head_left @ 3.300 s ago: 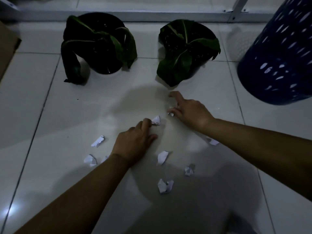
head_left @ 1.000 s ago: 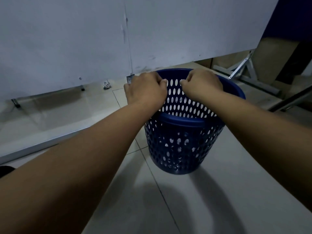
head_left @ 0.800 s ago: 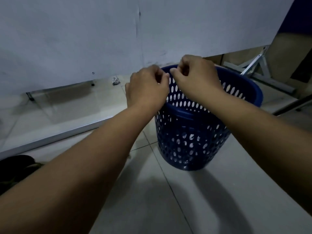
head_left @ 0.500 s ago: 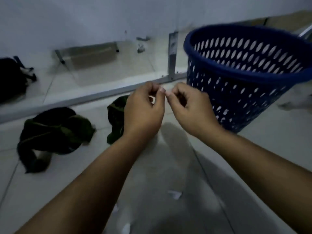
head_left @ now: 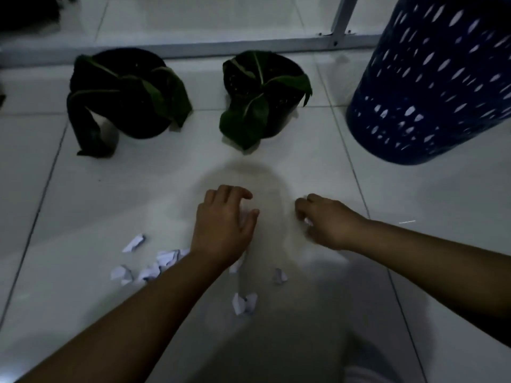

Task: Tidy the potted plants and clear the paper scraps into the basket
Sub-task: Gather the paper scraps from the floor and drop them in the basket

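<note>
White paper scraps point(head_left: 163, 261) litter the tiled floor point(head_left: 41, 189) beneath both arms. The left hand point(head_left: 224, 225) curls over one; the right hand point(head_left: 323, 219) pinches another. Plenty remain for the blue basket point(head_left: 437, 87) in the far right corner, beside two drooping potted plants point(head_left: 127, 92).

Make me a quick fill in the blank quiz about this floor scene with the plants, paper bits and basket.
1. The perforated plastic basket is coloured ____.
2. The number of black potted plants, left one and right one, is ____.
3. The crumpled white paper scraps lie on the white tiled ____.
4. The left hand and right hand reach down toward the ____.

Answers: blue; two; floor; scraps
</note>
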